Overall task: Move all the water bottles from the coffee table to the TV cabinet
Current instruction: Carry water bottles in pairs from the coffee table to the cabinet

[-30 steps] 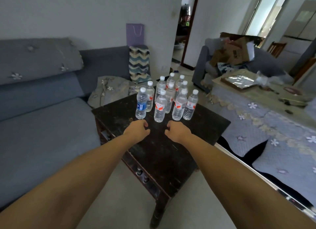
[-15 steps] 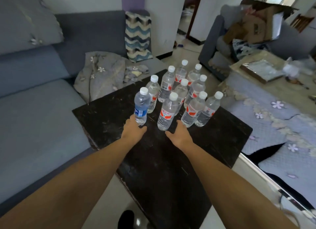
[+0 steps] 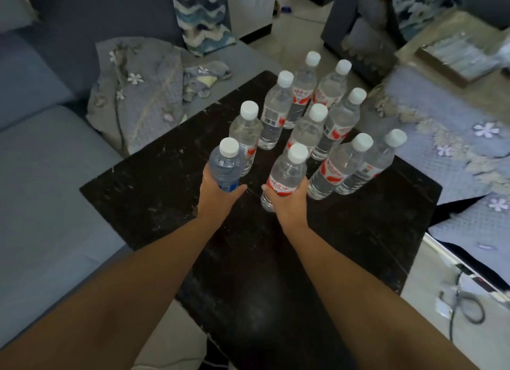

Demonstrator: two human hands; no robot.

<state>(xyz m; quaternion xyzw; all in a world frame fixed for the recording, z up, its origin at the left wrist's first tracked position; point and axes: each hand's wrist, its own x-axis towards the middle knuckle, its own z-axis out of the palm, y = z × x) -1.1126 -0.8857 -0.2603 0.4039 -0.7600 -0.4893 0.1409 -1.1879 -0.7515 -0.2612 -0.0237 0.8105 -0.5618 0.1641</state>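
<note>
Several clear water bottles with white caps stand in a cluster (image 3: pixel 317 121) on the far half of the dark coffee table (image 3: pixel 154 193). My left hand (image 3: pixel 218 197) grips the blue-labelled bottle (image 3: pixel 224 166) at the cluster's near left. My right hand (image 3: pixel 287 201) grips a red-labelled bottle (image 3: pixel 287 173) at the near middle. Both bottles are upright, with their bases close to the tabletop. The TV cabinet is out of view.
A grey sofa (image 3: pixel 41 204) runs along the left with a crumpled flowered cover (image 3: pixel 138 93) on it. A flowered blue cloth (image 3: pixel 447 137) drapes furniture to the right. A cable (image 3: pixel 466 309) lies on the floor at lower right.
The view has drawn closer and tilted down over the table. Both hands reached forward and closed round the two nearest bottles, left on the blue-labelled one, right on a red-labelled one.
</note>
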